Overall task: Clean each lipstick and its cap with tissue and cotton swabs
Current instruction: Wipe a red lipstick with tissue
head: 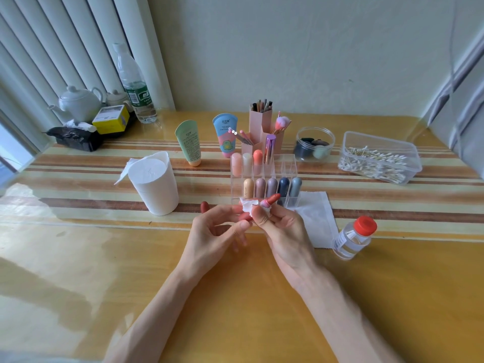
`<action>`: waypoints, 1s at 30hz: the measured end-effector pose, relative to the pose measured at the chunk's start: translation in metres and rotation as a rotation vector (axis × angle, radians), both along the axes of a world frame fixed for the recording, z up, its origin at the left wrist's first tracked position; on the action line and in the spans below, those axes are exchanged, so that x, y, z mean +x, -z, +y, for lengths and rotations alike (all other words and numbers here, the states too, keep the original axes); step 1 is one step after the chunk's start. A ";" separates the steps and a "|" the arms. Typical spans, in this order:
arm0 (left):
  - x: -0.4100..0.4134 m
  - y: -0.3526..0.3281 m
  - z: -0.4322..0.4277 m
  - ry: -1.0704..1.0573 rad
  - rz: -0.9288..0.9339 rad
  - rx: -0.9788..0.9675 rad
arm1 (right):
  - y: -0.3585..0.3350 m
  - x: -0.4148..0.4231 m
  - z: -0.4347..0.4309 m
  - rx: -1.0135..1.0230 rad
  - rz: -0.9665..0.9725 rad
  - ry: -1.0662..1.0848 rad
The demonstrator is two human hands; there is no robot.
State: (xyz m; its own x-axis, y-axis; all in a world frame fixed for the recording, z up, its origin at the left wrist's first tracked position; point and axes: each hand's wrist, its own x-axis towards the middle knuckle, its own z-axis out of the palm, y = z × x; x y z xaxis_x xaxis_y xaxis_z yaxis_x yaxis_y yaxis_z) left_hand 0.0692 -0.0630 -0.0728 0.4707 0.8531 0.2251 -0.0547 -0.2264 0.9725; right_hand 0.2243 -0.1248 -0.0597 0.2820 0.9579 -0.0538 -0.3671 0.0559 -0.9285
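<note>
My right hand (284, 231) grips an open lipstick (271, 199) just above the table's middle; its red bullet points up and to the right from a pink collar. A crumpled white tissue (247, 205) sits against the lipstick's base, and my left hand (220, 226) pinches it with its fingertips. A rounded red piece (205, 206), probably the cap, shows behind my left hand; I cannot tell whether it is held or stands on the table. Right behind my hands, a clear organizer (288, 169) holds several capped lipsticks.
A tissue roll (157, 184) stands at the left. A flat tissue sheet (317, 218) and a small red-capped bottle (353, 239) lie to the right. Further back are a box of cotton swabs (377, 158), a jar (314, 144), two tubes, a brush holder (262, 127) and a water bottle (135, 85).
</note>
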 end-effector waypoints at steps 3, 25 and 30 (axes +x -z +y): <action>0.000 0.000 0.001 0.031 0.027 0.001 | -0.005 0.000 -0.001 0.016 0.010 -0.010; 0.000 -0.006 -0.004 0.066 0.047 -0.097 | -0.006 0.002 -0.002 0.049 0.032 -0.022; 0.001 -0.012 -0.007 0.252 0.056 -0.228 | -0.007 0.005 -0.002 0.073 0.020 -0.052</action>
